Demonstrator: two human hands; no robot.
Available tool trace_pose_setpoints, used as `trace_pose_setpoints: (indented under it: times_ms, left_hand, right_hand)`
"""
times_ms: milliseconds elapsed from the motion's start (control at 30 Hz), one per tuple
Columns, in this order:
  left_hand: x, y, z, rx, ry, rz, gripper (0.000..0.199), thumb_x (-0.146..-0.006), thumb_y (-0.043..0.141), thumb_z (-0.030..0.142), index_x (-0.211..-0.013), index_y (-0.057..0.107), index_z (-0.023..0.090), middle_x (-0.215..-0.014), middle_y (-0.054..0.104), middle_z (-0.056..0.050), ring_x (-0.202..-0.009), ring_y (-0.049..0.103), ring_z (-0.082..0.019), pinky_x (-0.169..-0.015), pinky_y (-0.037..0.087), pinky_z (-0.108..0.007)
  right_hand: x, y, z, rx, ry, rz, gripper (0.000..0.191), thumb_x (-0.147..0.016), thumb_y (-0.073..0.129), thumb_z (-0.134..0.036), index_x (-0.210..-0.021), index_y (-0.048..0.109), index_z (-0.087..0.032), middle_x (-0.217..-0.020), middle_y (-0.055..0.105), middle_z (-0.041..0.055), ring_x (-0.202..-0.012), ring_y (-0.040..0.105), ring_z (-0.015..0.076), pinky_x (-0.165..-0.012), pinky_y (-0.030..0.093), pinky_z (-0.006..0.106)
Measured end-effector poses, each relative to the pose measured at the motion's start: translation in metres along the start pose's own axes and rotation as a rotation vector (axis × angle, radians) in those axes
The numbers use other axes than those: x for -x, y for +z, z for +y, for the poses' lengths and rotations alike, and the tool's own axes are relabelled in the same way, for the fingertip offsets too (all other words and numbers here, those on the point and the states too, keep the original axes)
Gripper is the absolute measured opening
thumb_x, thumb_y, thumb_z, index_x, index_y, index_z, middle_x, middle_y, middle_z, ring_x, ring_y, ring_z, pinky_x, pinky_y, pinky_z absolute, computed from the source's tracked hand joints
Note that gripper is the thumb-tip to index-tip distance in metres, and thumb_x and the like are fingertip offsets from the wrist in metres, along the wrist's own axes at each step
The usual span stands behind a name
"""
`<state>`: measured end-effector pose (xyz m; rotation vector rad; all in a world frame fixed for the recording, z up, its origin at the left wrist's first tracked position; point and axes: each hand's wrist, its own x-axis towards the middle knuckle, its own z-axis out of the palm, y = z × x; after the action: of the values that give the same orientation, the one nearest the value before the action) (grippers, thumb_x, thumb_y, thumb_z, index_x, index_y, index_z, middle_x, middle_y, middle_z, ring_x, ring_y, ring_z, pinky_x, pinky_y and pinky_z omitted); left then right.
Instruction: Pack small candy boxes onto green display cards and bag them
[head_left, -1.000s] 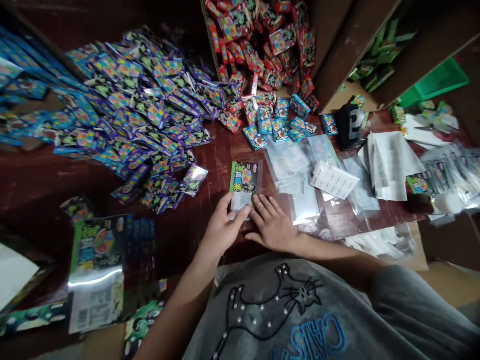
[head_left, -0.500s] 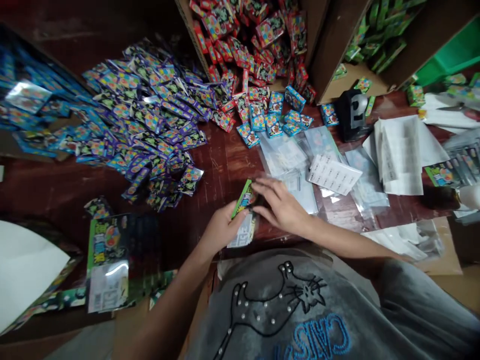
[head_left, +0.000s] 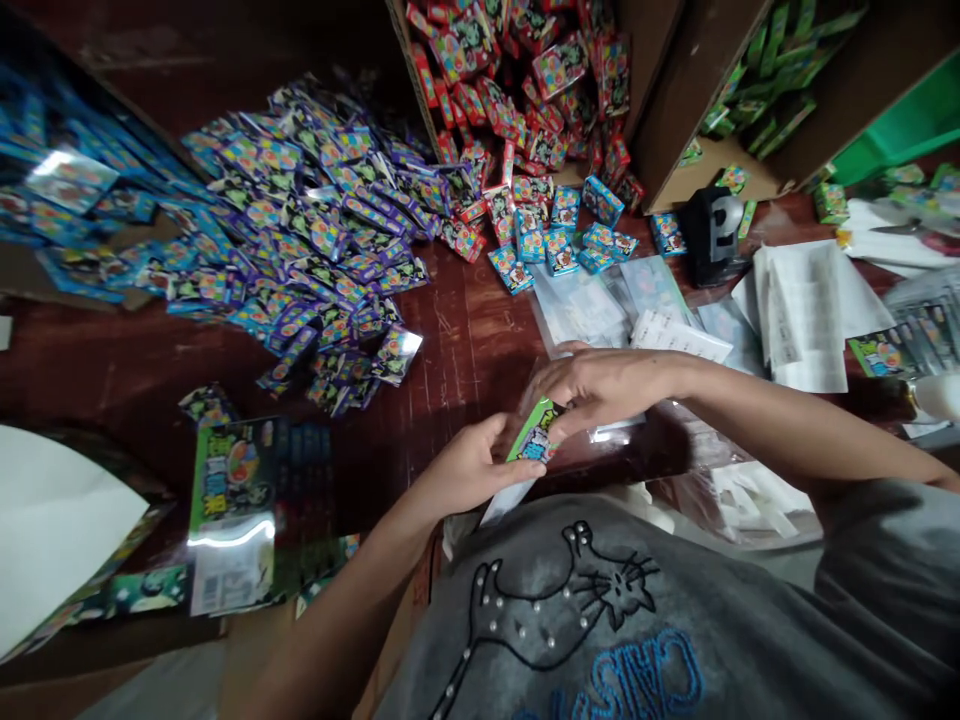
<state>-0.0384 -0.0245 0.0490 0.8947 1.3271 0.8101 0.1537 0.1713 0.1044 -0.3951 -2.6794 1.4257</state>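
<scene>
In front of my body, a flat plastic packet with a bright green printed edge [head_left: 534, 432] is tilted up, its pale lower part by my shirt. My left hand [head_left: 466, 468] grips its left side, thumb across the front. My right hand [head_left: 600, 388] bends over the top and right side, its thumb against the printed face and the fingertips partly hidden behind. A similar green-edged packet [head_left: 225, 480] lies on top of a pile to the left.
Purple small boxes [head_left: 315, 200] are heaped at back left, with blue ones [head_left: 97, 200] beside them. Cartons hold red boxes [head_left: 517, 90] and green boxes [head_left: 787, 60]. A black tape dispenser [head_left: 709, 235], label sheets [head_left: 802, 310] and clear bags [head_left: 577, 300] lie at right.
Both hands and the packet have shifted right and nearer my body. My right hand now reaches further over the packet's top, with its forearm raised over the clear bags.
</scene>
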Motion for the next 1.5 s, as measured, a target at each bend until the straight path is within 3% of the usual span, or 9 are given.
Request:
trace_pose_setpoints:
  times_ms: [167, 400, 633, 767, 867, 1067, 1267, 1367, 1500]
  left_hand:
    - [-0.008, -0.003, -0.018, 0.192, 0.026, 0.451, 0.055, -0.077, 0.090, 0.059, -0.112, 0.081, 0.017, -0.110, 0.085, -0.009, -0.096, 0.079, -0.026, -0.090, 0.062, -0.038]
    - [-0.018, 0.020, -0.037, 0.156, 0.033, 0.705, 0.052, -0.087, 0.078, 0.066, -0.106, 0.074, 0.017, -0.098, 0.082, -0.006, -0.083, 0.073, -0.020, -0.075, 0.058, -0.030]
    - [-0.017, 0.029, -0.054, -0.088, 0.070, 0.819, 0.053, -0.104, 0.059, 0.055, -0.143, 0.055, 0.020, -0.128, 0.079, -0.016, -0.110, 0.078, -0.025, -0.095, 0.061, -0.036]
    - [-0.002, 0.011, -0.055, -0.200, 0.218, 0.824, 0.077, -0.108, 0.052, 0.054, -0.169, 0.024, 0.017, -0.159, 0.059, -0.026, -0.139, 0.067, -0.029, -0.111, 0.058, -0.042]
    - [0.015, -0.027, -0.034, -0.644, 0.283, 0.925, 0.072, -0.107, 0.054, 0.044, -0.170, 0.032, 0.016, -0.176, 0.037, -0.025, -0.166, 0.037, -0.034, -0.133, 0.036, -0.054]
    - [0.001, -0.103, 0.018, -1.337, 0.150, 0.623, 0.064, -0.100, 0.042, 0.015, -0.162, 0.055, 0.023, -0.170, 0.052, -0.015, -0.169, 0.026, -0.042, -0.135, 0.011, -0.075]
    - [-0.044, -0.131, 0.029, -1.552, 0.146, 0.316, 0.073, -0.092, 0.037, 0.004, -0.161, 0.055, 0.016, -0.162, 0.061, -0.016, -0.165, 0.036, -0.038, -0.136, 0.012, -0.071]
    - [-0.040, -0.133, 0.044, -1.622, 0.170, 0.340, 0.066, -0.091, 0.045, 0.008, -0.155, 0.059, 0.011, -0.151, 0.067, -0.020, -0.154, 0.049, -0.040, -0.136, 0.012, -0.069]
    - [-0.028, -0.110, 0.068, -1.462, 0.298, 0.597, 0.077, -0.087, 0.070, 0.032, -0.157, 0.052, 0.007, -0.150, 0.062, -0.022, -0.149, 0.051, -0.046, -0.133, 0.023, -0.068]
  right_hand:
    - [-0.003, 0.030, 0.010, -0.075, 0.093, 0.276, 0.046, -0.101, 0.068, -0.063, -0.128, 0.072, -0.026, -0.145, 0.071, 0.0124, -0.134, 0.068, 0.0263, -0.115, 0.053, 0.052]
    - [-0.017, 0.133, 0.011, 0.129, 0.563, 0.350, 0.041, -0.114, 0.044, -0.054, -0.108, 0.068, -0.021, -0.090, 0.078, 0.0112, -0.078, 0.075, 0.0237, -0.071, 0.058, 0.037]
    - [-0.034, 0.159, 0.023, 0.264, 0.607, 0.302, 0.034, -0.114, 0.045, -0.042, -0.109, 0.069, -0.019, -0.083, 0.080, 0.0112, -0.070, 0.077, 0.0257, -0.064, 0.061, 0.037]
    - [-0.037, 0.125, 0.025, 0.244, 0.516, 0.324, 0.046, -0.113, 0.051, -0.051, -0.144, 0.059, -0.017, -0.110, 0.083, 0.0123, -0.093, 0.082, 0.0267, -0.079, 0.066, 0.039]
    - [-0.052, 0.060, 0.038, 0.389, 0.301, 0.379, 0.062, -0.111, 0.059, -0.048, -0.161, 0.046, -0.015, -0.147, 0.071, 0.0190, -0.134, 0.069, 0.0318, -0.111, 0.059, 0.048]
    - [-0.147, -0.043, 0.093, 0.892, 0.052, -0.098, 0.093, -0.083, 0.086, -0.022, -0.166, 0.045, -0.015, -0.171, 0.049, 0.0187, -0.159, 0.037, 0.0497, -0.128, 0.031, 0.074]
    - [-0.200, -0.047, 0.096, 1.004, 0.124, -0.259, 0.079, -0.074, 0.090, -0.023, -0.148, 0.063, -0.013, -0.143, 0.070, 0.0139, -0.144, 0.055, 0.0392, -0.128, 0.032, 0.066]
    - [-0.173, -0.049, 0.075, 0.883, 0.051, -0.120, 0.090, -0.070, 0.095, -0.027, -0.152, 0.060, -0.019, -0.150, 0.061, 0.0146, -0.145, 0.052, 0.0407, -0.128, 0.032, 0.067]
    - [-0.099, -0.040, 0.049, 0.440, 0.014, 0.276, 0.055, -0.090, 0.083, -0.055, -0.129, 0.068, -0.020, -0.125, 0.064, 0.0116, -0.124, 0.060, 0.0315, -0.110, 0.052, 0.051]
